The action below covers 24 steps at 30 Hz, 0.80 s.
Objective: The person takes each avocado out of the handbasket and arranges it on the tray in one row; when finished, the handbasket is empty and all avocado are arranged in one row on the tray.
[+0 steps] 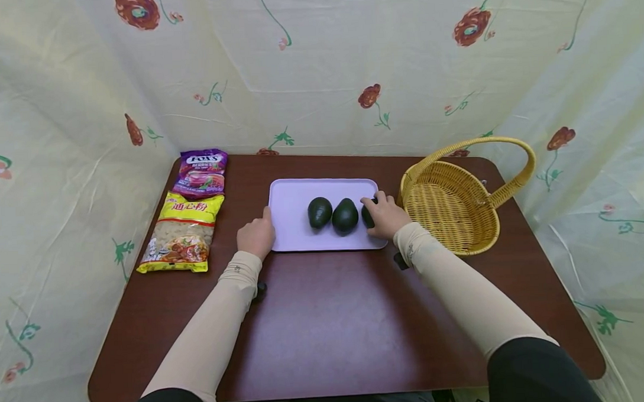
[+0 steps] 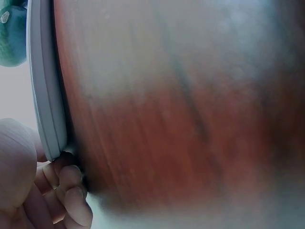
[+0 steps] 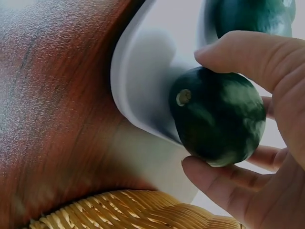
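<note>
A pale lilac tray (image 1: 287, 196) lies in the middle of the table. My left hand (image 1: 256, 236) grips its left edge; the left wrist view has the fingers curled beneath the tray's rim (image 2: 45, 86). At the tray's right end my right hand (image 1: 390, 217) holds a dark green avocado (image 3: 219, 117), with the thumb on one side and fingers on the other. Two more avocados, one on the left (image 1: 319, 213) and one in the middle (image 1: 345, 217), rest on the tray. Part of the held avocado is hidden by the hand in the head view.
Right of the tray stands a yellow wicker basket (image 1: 444, 191) with a tall handle, close to my right hand. A purple candy bag (image 1: 201, 174) and a yellow-topped food bag (image 1: 184, 229) lie at the left of the brown table (image 1: 316, 325). Flowered sheeting hangs behind.
</note>
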Tool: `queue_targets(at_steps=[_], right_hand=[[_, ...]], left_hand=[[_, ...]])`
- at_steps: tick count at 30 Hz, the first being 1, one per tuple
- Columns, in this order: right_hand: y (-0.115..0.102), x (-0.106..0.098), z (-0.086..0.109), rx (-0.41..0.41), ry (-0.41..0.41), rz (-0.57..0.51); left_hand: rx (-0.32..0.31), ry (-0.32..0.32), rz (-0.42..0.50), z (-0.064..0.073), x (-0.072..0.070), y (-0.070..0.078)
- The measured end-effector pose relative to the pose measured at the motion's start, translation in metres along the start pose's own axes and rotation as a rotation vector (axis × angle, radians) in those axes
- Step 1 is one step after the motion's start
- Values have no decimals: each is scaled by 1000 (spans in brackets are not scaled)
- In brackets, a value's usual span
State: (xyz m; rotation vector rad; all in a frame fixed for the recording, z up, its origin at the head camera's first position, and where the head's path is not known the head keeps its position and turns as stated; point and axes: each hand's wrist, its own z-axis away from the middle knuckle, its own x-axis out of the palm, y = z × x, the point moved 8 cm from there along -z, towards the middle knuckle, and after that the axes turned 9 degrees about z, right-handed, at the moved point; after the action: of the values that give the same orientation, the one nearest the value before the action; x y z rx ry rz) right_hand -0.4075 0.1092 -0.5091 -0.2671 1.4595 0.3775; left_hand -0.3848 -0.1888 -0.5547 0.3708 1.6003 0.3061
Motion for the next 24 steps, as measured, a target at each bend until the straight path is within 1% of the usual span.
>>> queue_targets(at_steps=[4,12,17,24], right_hand=[[2,2,-1,1,11,-16],[1,2,0,6,-1,-39],[0,0,1,1,7,-45],[-1,-5,3,-2,7,-61]], left_hand=[[1,-1,1,0,0,0],[-3,-4,1,0,-1,0],[0,3,4,0,-1,1],[-5,-6,3,0,0,0]])
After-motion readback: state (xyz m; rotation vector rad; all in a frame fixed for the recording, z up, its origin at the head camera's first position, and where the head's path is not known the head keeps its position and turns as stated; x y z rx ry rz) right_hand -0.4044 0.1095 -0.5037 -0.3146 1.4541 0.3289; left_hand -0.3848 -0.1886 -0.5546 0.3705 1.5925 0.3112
